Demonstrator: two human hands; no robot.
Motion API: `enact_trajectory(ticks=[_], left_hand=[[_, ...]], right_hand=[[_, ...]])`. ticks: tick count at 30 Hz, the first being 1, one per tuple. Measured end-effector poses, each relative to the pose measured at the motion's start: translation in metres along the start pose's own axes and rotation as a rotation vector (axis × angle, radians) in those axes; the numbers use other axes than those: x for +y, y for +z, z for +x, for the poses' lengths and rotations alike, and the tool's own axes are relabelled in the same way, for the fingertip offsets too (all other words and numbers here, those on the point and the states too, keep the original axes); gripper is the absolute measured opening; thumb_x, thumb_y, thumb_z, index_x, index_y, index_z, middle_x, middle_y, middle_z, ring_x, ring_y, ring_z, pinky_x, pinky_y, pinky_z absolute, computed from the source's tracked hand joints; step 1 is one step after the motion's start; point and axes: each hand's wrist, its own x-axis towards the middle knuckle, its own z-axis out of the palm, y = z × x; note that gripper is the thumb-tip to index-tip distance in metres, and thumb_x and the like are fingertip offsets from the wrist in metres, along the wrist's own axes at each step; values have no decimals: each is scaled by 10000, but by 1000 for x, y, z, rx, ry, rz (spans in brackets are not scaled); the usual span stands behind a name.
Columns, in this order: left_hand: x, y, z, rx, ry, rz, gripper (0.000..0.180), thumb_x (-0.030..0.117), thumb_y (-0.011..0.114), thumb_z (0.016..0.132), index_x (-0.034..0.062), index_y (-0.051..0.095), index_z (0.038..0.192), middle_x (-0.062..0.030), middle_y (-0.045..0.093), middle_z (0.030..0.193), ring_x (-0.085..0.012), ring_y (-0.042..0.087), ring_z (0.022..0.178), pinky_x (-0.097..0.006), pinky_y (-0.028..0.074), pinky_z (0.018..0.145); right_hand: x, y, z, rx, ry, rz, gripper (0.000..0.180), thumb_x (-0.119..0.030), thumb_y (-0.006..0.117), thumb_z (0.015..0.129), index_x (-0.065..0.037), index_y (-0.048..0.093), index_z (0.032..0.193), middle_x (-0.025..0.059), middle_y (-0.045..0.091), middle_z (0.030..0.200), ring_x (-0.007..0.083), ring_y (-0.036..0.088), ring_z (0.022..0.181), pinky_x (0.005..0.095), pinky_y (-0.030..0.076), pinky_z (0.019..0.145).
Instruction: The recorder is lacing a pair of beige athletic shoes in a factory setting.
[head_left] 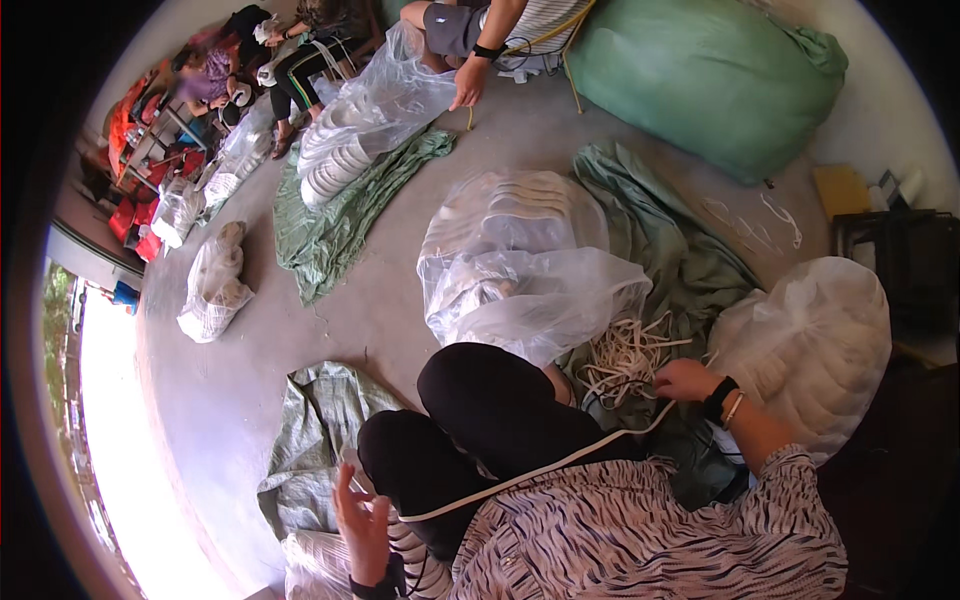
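A long cream flat cord (560, 462) runs slack across my lap from one hand to the other. My right hand (688, 381) has its fingers closed on the cord's right end, at the edge of a tangled pile of cream cords (628, 362). Raised at the lower left, my left hand (363, 522) has its fingers spread. The cord's left end reaches the base of that hand, where its exact contact is hidden. Beneath the left hand, stacked pale curved pieces (420, 562) lie partly in clear plastic.
Clear bags of stacked pale pieces stand ahead (520, 250) and at my right (805, 350). Green woven sheets lie ahead (670, 220) and at left (315, 440). A large green sack (705, 80) stands at the back. Another person's hand (468, 82) holds a plastic bag (375, 110).
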Motion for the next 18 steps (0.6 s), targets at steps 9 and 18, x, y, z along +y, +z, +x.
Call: enact_trajectory(ticks=[9,18], left_hand=[[13,23,-16,-26,-175,286,709,291,665,791,-24,343,1338,-231,461,1230,-363,473,1097,-416,388,937],[7,9,-21,-63,-375,105,688,227,632,861,-92,274,1355,-287,432,1262,-337,442,1095,-400,336,970]], right_hand=[[-51,30,238,-258,374,962,355,-230,579,845,1,556,1114,189,650,918,257,666,763,362,539,627],[-95,-218,327,1306,-89,120,600,-23,552,747,-11,363,1316,209,553,1032,347,540,974,422,445,793]])
